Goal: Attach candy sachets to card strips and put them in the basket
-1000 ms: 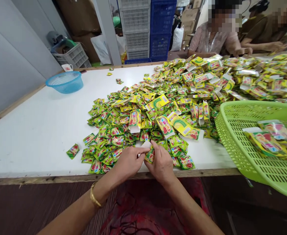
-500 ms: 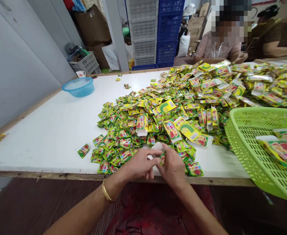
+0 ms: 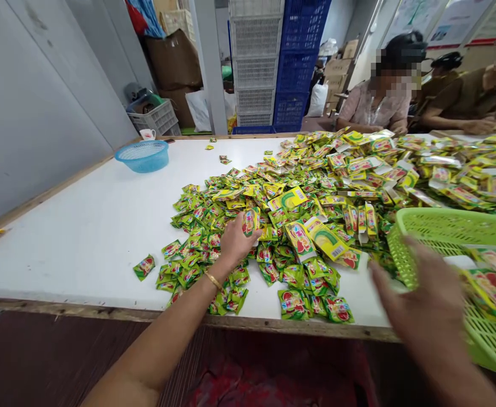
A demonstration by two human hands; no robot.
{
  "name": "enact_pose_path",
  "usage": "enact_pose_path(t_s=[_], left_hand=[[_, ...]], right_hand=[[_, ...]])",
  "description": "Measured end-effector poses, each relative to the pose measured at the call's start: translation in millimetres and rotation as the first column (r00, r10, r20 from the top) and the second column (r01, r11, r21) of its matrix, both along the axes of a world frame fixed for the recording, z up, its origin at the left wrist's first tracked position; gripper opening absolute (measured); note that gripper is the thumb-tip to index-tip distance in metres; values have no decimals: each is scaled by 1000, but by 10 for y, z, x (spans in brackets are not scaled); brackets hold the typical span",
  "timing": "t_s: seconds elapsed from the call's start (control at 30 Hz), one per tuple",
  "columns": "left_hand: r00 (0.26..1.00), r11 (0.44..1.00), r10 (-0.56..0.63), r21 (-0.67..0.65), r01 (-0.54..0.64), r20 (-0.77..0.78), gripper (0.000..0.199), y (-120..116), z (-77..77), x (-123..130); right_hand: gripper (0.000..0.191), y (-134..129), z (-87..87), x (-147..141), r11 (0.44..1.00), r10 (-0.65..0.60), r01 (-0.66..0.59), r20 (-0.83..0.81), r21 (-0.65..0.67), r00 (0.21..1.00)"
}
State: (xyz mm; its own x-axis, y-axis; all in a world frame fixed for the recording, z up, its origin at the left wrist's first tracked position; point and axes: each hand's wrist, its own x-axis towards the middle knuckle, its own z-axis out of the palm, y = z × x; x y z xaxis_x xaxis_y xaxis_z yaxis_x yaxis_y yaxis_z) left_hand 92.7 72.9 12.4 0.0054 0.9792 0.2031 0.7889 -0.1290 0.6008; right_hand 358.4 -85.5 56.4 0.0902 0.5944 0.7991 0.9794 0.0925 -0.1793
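My left hand [image 3: 238, 240] reaches over the heap, its thumb and fingers closed around a small yellow-and-green candy box [image 3: 251, 220] with a red fruit picture. My right hand [image 3: 428, 297], blurred by motion, is at the near side of the green basket [image 3: 394, 249], thumb and fingers apart and nothing seen in it. Inside that basket lie several boxes [image 3: 491, 291]. Small green candy packets [image 3: 191, 274] are piled around my left hand. Larger open cartons, among them a yellow carton [image 3: 327, 237], rest on the packets to its right.
A light blue basket [image 3: 143, 157] stands at the table's far left, with a white cup [image 3: 147, 134] behind it. More boxes [image 3: 451, 169] cover the right side. Across the table sits a person [image 3: 373, 107], others further right. Stacked crates [image 3: 256, 62] rise behind.
My hands have parted from a white-flapped box between them. The left moved forward onto a box in the heap; the right swung to the green basket, where another box now lies.
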Motion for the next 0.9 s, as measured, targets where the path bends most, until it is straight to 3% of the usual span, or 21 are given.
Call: enact_pose_path(t_s=[0.07,0.13,0.2,0.27,0.33,0.37,0.43,0.53,0.6,0.73,0.9], left_hand=[[999,1000,16,4,-16,-36,59,-25,47,18],[999,999,-15,49,17,-37,57,-154,88,-27],[982,978,-187,92,190,-30,58,-364,99,-77],[887,885,-462,54,462,-16,60,-571,78,-89],[792,792,-610,-8,611,32,53,-670,46,-55],[795,795,-605,-16,606,41,49,-656,34,-29],[872,872,-490,11,490,-5,42,-508,22,24],[942,948,-312,21,316,-122,53,-153,6,88],[955,963,-269,-20,269,-126,52,29,-22,113],[974,975,-220,-29,218,-59,19,136,-75,56],[996,996,-94,11,94,2,33,163,-14,-189]], right_hand=[[43,82,-166,-436,985,129,-124,38,-120,991],[42,110,-292,-740,962,207,-193,51,-194,977],[49,108,-373,-908,946,249,-225,81,-236,965],[54,111,-443,-983,924,298,-251,131,-289,946],[54,137,-539,-1014,892,345,-268,163,-364,924],[53,155,-601,-1021,877,351,-260,168,-405,921],[52,193,-737,-1031,845,334,-214,170,-491,927],[51,220,-900,-1054,799,317,-166,170,-578,933],[54,211,-951,-1074,794,309,-157,168,-587,936],[57,163,-955,-1078,799,250,-85,201,-595,947],[51,141,-962,-1025,805,277,-125,182,-579,943]])
